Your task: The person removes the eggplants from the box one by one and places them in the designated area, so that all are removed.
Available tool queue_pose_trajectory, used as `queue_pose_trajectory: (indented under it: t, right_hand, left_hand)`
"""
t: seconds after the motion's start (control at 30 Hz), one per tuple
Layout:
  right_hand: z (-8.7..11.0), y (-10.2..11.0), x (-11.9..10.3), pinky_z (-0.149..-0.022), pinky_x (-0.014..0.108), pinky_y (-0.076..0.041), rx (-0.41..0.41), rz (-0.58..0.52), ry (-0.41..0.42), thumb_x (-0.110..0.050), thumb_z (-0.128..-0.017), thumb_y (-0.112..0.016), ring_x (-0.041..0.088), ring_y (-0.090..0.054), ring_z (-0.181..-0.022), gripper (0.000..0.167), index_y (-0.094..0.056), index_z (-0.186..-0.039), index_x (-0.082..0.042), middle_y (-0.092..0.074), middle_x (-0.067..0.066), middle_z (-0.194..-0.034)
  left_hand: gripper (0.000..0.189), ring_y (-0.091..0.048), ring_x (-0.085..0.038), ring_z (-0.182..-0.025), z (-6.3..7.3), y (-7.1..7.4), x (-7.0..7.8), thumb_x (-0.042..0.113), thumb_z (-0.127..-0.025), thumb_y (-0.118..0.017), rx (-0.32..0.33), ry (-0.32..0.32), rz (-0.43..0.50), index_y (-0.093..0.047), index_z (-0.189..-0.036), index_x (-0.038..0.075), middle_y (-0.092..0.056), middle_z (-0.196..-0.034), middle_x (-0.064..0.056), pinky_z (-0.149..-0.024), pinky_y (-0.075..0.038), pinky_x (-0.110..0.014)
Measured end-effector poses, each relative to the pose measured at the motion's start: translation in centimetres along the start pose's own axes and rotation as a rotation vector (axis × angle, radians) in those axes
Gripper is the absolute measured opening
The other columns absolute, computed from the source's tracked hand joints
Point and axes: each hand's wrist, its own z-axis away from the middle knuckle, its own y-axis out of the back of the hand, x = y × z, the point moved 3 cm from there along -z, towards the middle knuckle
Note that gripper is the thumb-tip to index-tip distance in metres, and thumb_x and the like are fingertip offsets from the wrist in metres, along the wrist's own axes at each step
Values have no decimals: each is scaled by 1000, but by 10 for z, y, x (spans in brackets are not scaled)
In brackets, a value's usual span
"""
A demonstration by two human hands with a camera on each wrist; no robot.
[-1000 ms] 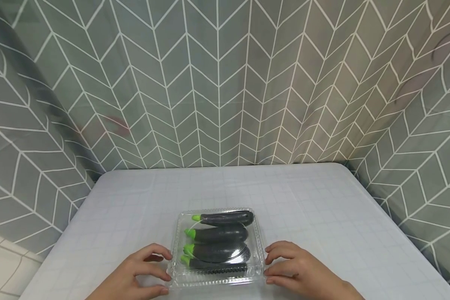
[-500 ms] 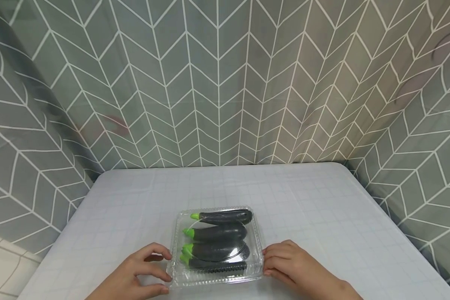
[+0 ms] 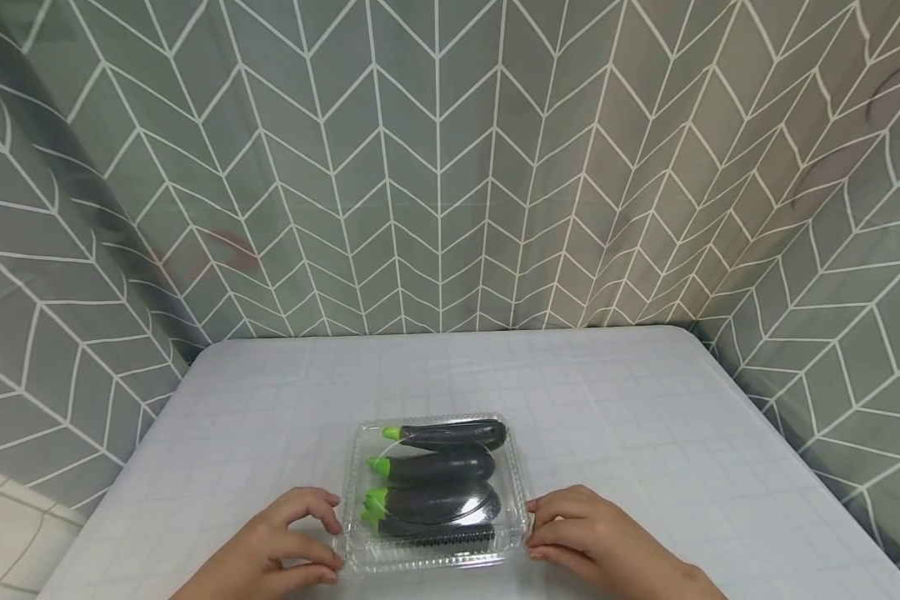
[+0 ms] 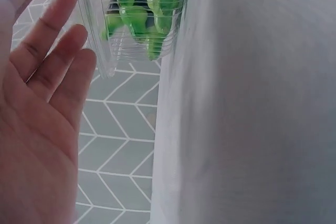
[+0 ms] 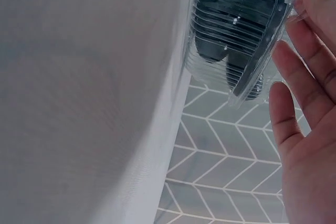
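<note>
A clear plastic clamshell container (image 3: 420,560) lies on the table with its lid down. Several dark eggplants (image 3: 441,467) lie side by side in it, their green caps towards the left. At the container's left edge, my left hand (image 3: 285,546) has its fingers loosely bent, tips right at the rim. In the left wrist view, the green caps (image 4: 134,19) show through the ribbed wall beside those fingertips. My right hand (image 3: 600,537) is at the opposite edge, fingertips touching the rim. The right wrist view shows its fingers (image 5: 307,72) alongside the container's wall (image 5: 231,30).
A pale, faintly checked cloth (image 3: 285,417) covers the table. A grey-green curtain (image 3: 450,183) with white chevron lines hangs behind the table and along both sides. White tiles (image 3: 7,525) show at the lower left.
My right fingers drew together against the rim, then loosened a little. The left index finger has bent downward slightly. The container has barely shifted.
</note>
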Motion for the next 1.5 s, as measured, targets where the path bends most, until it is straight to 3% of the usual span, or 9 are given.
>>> queue_pose_trajectory:
  t: [0.1,0.2,0.43,0.6,0.87,1.1,1.37,1.5]
  right_hand:
    - [0,0,1,-97,24,-43,-4,1,0,-18,-95,-69,20,-63,-109,6,-72,-100,-21,-62,-11,-104]
    - [0,-1,1,-97,25,-43,-4,2,10,-17,-95,-69,20,-63,-110,7,-72,-100,-21,-63,-11,-104]
    - [0,-2,2,-96,24,-44,-9,11,14,-19,-96,-68,18,-63,-109,6,-72,-99,-21,-63,-11,-104]
    - [0,-2,2,-96,24,-44,-11,6,11,-19,-95,-69,17,-63,-109,5,-72,-98,-21,-64,-11,-104]
    - [0,0,2,-95,24,-45,-5,-1,21,-18,-95,-69,18,-64,-107,7,-73,-99,-21,-65,-11,-104]
    - [-1,0,0,-95,24,-45,15,16,51,-19,-96,-67,21,-64,-107,6,-72,-99,-20,-64,-8,-105]
    - [-3,4,-2,-94,24,-46,39,31,62,-19,-95,-69,23,-63,-106,6,-72,-101,-18,-63,-5,-107]
    - [-8,9,-4,-92,24,-46,61,52,50,-19,-95,-69,24,-64,-105,6,-71,-100,-17,-63,-4,-107]
  left_hand:
    - [19,-53,-24,-113,-5,0,2,14,-82,-81,-3,-122,-34,-73,-98,20,-60,-109,3,-105,-34,-23]
    - [14,-56,-22,-109,-8,-1,4,15,-88,-76,-20,-155,-67,-70,-100,20,-63,-104,6,-103,-35,-24]
    - [18,-56,-11,-107,-10,-4,7,14,-90,-74,-57,-50,-98,-63,-101,24,-60,-106,12,-102,-36,-20]
    - [23,-55,-4,-103,-11,-5,6,11,-88,-75,-59,-41,-100,-62,-102,24,-57,-104,15,-97,-39,-18]
    - [17,-58,-7,-106,-9,-4,5,17,-91,-72,-60,9,-122,-62,-101,26,-59,-105,17,-99,-37,-16]
    - [23,-58,-10,-104,-6,-1,4,12,-86,-77,-42,-25,-40,-65,-100,25,-63,-104,11,-98,-38,-18]
    - [26,-59,-17,-104,-7,1,5,8,-83,-79,-35,-111,-19,-68,-102,22,-64,-104,9,-98,-40,-21]
    - [22,-60,-17,-105,-10,4,8,10,-86,-77,-6,-106,-18,-69,-102,21,-64,-104,7,-98,-42,-21]
